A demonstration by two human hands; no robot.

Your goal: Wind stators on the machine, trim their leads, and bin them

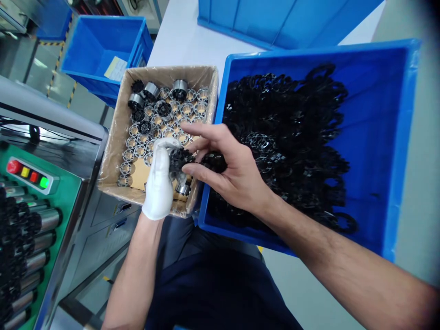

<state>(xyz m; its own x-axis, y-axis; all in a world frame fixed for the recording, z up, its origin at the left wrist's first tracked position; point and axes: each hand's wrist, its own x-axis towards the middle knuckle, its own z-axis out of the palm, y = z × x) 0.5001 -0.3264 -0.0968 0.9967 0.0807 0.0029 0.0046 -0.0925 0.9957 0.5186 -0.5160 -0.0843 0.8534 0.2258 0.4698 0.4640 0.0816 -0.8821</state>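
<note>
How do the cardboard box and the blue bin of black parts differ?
The cardboard box is brown, with clear film on its walls; the blue bin is blue. The box looks smaller than the bin. The box holds mostly metal rings set side by side; the bin holds a loose heap of black parts. Both are open-topped.

The glove (158, 188) in the centre is white, the held part (178, 161) is black, the right bin (402, 151) is blue, and the upper-left floor tape (51, 43) is yellow-black striped
</note>
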